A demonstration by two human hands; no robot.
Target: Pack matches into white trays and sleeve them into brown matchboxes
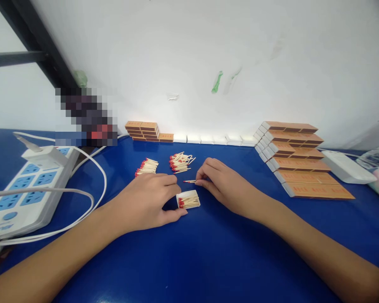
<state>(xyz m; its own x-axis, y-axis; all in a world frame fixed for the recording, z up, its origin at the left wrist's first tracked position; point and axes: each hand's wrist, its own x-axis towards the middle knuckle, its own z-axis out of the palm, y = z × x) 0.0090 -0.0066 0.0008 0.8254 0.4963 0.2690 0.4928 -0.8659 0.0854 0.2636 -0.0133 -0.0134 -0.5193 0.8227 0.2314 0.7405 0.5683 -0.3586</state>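
A small white matchbox tray (188, 199) with several red-tipped matches in it lies on the blue table (208, 261). My left hand (148, 201) curls round the tray, thumb and fingers at its left side. My right hand (219, 180) pinches a single match (189, 181) just above the tray, red tip pointing left. Two loose heaps of matches lie beyond the hands: one heap (147, 166) to the left, another heap (180, 162) in the middle.
Stacked orange matchbox sleeves (298, 162) stand at the right, a smaller stack (147, 131) at the back wall beside a row of white trays (214, 139). A white power strip (28, 185) with cables lies at the left. A white box (347, 167) sits far right.
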